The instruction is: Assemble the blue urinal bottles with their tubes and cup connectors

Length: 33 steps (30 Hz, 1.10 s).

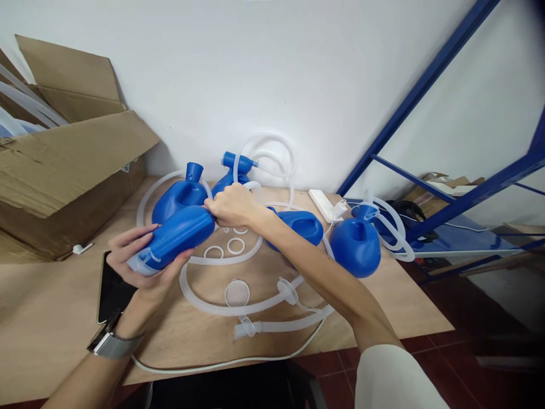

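Note:
My left hand is wrapped round a blue plastic urinal funnel, a rounded hollow piece with a translucent rim at its near end. At its far, narrow end my right hand is closed, the fingertips pinched against the tip; what lies under them is hidden. Just behind stands a blue urinal bottle, with another blue bottle and funnel further back. Under my right forearm lies a partly covered blue bottle. A further blue bottle stands at the right.
Translucent hose coils across the wooden table, with a clear cap and white rings. An open cardboard box stands left, above a dark tablet. A power strip and blue metal rack are right.

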Each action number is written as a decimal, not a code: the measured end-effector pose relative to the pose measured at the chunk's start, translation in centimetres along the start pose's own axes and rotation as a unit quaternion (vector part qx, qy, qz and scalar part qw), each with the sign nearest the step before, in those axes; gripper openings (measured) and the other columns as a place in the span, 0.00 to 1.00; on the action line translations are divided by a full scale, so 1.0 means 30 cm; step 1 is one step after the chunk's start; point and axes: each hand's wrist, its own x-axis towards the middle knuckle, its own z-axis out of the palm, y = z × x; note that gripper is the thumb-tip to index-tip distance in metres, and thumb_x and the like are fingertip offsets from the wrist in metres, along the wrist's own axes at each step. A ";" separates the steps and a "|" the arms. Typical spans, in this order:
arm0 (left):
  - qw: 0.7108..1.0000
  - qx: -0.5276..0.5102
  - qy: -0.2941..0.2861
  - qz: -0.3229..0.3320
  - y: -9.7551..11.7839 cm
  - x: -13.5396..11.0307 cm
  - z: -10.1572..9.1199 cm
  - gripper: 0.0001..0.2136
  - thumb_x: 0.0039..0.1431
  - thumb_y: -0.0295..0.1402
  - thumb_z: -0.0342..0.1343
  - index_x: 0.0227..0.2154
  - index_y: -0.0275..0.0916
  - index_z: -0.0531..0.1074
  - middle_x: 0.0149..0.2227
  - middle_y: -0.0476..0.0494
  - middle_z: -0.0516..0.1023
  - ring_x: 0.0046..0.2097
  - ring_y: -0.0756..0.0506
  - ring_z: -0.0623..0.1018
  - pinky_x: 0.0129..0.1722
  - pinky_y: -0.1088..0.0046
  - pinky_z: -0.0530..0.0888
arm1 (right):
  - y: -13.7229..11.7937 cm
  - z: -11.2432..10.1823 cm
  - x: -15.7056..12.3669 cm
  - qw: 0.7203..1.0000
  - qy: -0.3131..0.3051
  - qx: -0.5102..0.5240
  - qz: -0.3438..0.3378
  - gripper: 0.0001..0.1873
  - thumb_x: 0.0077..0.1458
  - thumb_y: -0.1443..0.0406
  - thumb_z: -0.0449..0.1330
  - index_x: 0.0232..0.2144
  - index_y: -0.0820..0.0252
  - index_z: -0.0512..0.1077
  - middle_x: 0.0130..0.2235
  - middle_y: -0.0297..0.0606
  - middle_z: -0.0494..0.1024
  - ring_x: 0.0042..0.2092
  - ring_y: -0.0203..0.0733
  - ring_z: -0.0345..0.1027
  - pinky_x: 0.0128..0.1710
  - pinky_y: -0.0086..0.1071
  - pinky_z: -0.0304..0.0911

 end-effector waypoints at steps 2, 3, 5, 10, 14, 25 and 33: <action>0.998 0.013 -0.024 0.050 -0.013 0.011 -0.017 0.31 0.35 0.40 0.80 0.43 0.49 0.70 0.49 0.41 0.75 0.46 0.35 0.81 0.51 0.46 0.79 | -0.002 0.005 0.001 1.000 0.014 0.011 -0.025 0.14 0.69 0.68 0.51 0.46 0.64 0.77 0.42 0.50 0.84 0.46 0.54 0.78 0.43 0.42 0.65; 0.997 0.008 -0.024 0.070 -0.015 0.021 -0.016 0.31 0.36 0.40 0.79 0.44 0.49 0.70 0.49 0.42 0.75 0.45 0.36 0.81 0.51 0.48 0.79 | -0.002 0.012 0.003 0.999 0.019 0.020 -0.029 0.14 0.69 0.68 0.51 0.47 0.64 0.77 0.42 0.50 0.84 0.46 0.55 0.77 0.44 0.43 0.66; 0.997 -0.021 0.002 0.077 -0.013 0.045 0.006 0.31 0.38 0.43 0.78 0.44 0.47 0.68 0.48 0.43 0.75 0.45 0.37 0.80 0.52 0.49 0.77 | -0.005 0.036 0.004 0.999 0.033 0.038 -0.013 0.14 0.67 0.70 0.52 0.48 0.65 0.76 0.42 0.49 0.83 0.46 0.56 0.77 0.46 0.46 0.67; 0.990 -0.071 0.078 -0.094 -0.009 0.062 0.080 0.33 0.39 0.46 0.75 0.43 0.42 0.63 0.44 0.46 0.71 0.44 0.42 0.76 0.53 0.55 0.73 | -0.028 0.103 -0.046 0.958 0.246 0.119 0.085 0.23 0.67 0.67 0.58 0.62 0.69 0.67 0.61 0.57 0.72 0.64 0.59 0.63 0.65 0.53 0.60; 0.975 -0.086 0.087 -0.185 -0.018 0.047 0.082 0.31 0.39 0.43 0.75 0.41 0.43 0.60 0.39 0.53 0.67 0.37 0.48 0.71 0.48 0.65 0.70 | -0.026 0.146 -0.110 0.857 0.339 0.342 0.181 0.14 0.70 0.62 0.57 0.52 0.62 0.76 0.53 0.49 0.77 0.57 0.50 0.71 0.61 0.45 0.67; 0.977 -0.094 0.079 -0.175 -0.010 0.034 0.081 0.29 0.44 0.42 0.74 0.41 0.43 0.61 0.38 0.52 0.68 0.36 0.48 0.69 0.43 0.70 0.67 | -0.011 0.306 -0.011 0.547 0.090 0.824 0.121 0.13 0.74 0.60 0.54 0.52 0.57 0.76 0.54 0.43 0.82 0.52 0.40 0.80 0.46 0.28 0.75; 0.977 -0.066 0.073 -0.188 0.008 0.038 0.081 0.30 0.40 0.43 0.73 0.40 0.44 0.60 0.37 0.52 0.68 0.35 0.48 0.70 0.39 0.70 0.68 | -0.001 0.324 -0.028 0.570 0.104 0.810 0.089 0.12 0.71 0.58 0.60 0.41 0.60 0.77 0.46 0.42 0.85 0.43 0.37 0.80 0.43 0.28 0.75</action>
